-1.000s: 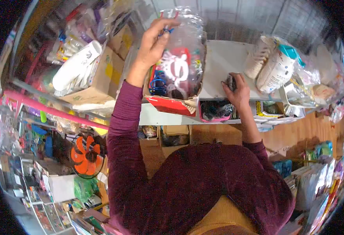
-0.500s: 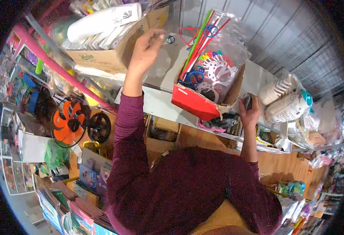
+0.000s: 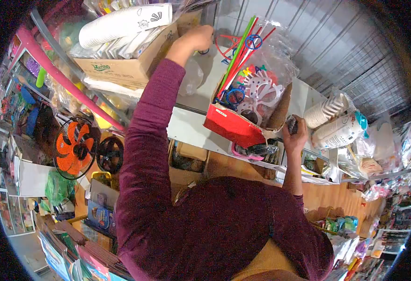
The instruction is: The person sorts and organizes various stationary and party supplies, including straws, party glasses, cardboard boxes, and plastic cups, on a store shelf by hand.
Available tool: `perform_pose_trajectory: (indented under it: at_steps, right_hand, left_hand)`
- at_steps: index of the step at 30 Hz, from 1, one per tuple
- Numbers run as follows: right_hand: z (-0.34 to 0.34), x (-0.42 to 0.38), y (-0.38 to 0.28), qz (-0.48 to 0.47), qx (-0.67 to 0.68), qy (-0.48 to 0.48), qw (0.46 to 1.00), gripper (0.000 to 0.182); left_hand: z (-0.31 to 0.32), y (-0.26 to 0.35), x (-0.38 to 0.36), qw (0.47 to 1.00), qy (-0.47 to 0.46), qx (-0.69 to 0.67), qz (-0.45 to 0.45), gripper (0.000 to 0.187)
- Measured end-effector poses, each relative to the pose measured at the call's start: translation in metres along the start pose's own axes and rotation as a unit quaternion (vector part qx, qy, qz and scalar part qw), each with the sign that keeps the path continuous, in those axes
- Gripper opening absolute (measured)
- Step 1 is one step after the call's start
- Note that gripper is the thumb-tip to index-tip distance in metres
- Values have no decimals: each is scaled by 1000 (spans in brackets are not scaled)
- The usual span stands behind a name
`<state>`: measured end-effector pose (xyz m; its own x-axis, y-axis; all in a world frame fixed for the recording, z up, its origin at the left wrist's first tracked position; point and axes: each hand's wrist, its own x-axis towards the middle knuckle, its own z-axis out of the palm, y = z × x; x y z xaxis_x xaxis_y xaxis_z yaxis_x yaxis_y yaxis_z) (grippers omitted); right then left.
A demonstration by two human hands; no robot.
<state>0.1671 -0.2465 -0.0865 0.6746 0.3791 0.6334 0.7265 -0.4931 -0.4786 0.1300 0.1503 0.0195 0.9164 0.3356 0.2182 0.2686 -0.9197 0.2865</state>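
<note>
My left hand [image 3: 197,39] reaches over the white shelf [image 3: 189,99], just right of a cardboard box [image 3: 116,70]. Its fingers are curled in, and anything between them is hidden. A small dark ring-shaped piece [image 3: 204,51] lies just below the hand, partly covered by it. My right hand [image 3: 296,136] is closed around a dark grey, crumpled wad [image 3: 291,123], perhaps cloth, beside the right edge of a red box [image 3: 231,125]. Inside that box are a white spotted party mask [image 3: 264,91], plastic bags, blue glasses-like rings [image 3: 253,42] and red and green sticks [image 3: 237,54].
Stacked paper cups [image 3: 327,111] in plastic stand right of my right hand. A white cup stack [image 3: 126,24] lies on the cardboard box. A wire grid [image 3: 355,51] backs the shelf. An orange fan [image 3: 74,147] stands at lower left, near a pink pole [image 3: 65,77].
My left hand has moved forward and to the right, over the shelf, its fingers turned down. My right hand keeps the grey wad beside the red box. The view has shifted slightly.
</note>
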Motion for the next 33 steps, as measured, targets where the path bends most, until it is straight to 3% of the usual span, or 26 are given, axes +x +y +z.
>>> perform_pose_trajectory:
  at_steps: [3, 5, 8, 11, 12, 16, 19, 22, 24, 25, 27, 29, 31, 33]
  right_hand:
    - [1, -1, 0, -2, 3, 9, 1000, 34]
    - [3, -2, 4, 0, 0, 7, 1000, 34]
    - [0, -2, 4, 0, 0, 3, 1000, 34]
    - [0, -2, 2, 5, 4, -1, 1000, 35]
    - [1, -2, 1, 6, 3, 2, 1000, 35]
    - [-1, 0, 4, -22, -6, -5, 1000, 36]
    - [-1, 0, 5, -27, -7, 1, 1000, 36]
    - [0, -1, 8, -26, 3, 3, 1000, 35]
    - [1, 0, 8, -20, 10, 9, 1000, 35]
    - [1, -1, 7, -16, 18, 11, 1000, 35]
    - [-1, -1, 5, 2, 29, 0, 1000, 34]
    - [-2, 0, 2, 18, 42, -8, 999, 34]
    - [-2, 4, 1, 12, 20, -17, 1000, 34]
    - [-3, 13, 2, 34, 9, -44, 998, 37]
  left_hand:
    - [19, -12, 23, 997, -58, 37, 39, 28]
    - [30, -19, 34, 991, -113, 75, 4, 32]
    - [80, -65, 66, 990, -113, 81, 20, 38]
    - [68, -47, 37, 993, -118, 17, -3, 37]
    - [105, -73, 55, 998, -43, 39, 6, 36]
    - [106, -68, 65, 987, -95, 126, 25, 35]
    - [98, -64, 54, 990, -35, 110, 77, 31]
    - [68, -49, 47, 995, 1, 95, 34, 26]
    - [53, -48, 38, 985, 122, -122, 13, 17]
    - [45, -42, 32, 985, 119, -121, 14, 17]
    - [28, -30, 18, 892, 100, -437, -57, 13]
    - [14, -15, -6, 874, 98, -475, -32, 16]
    - [5, -3, -30, 741, 63, -668, 19, 18]
    - [-2, 3, -46, 717, 53, -693, 49, 19]
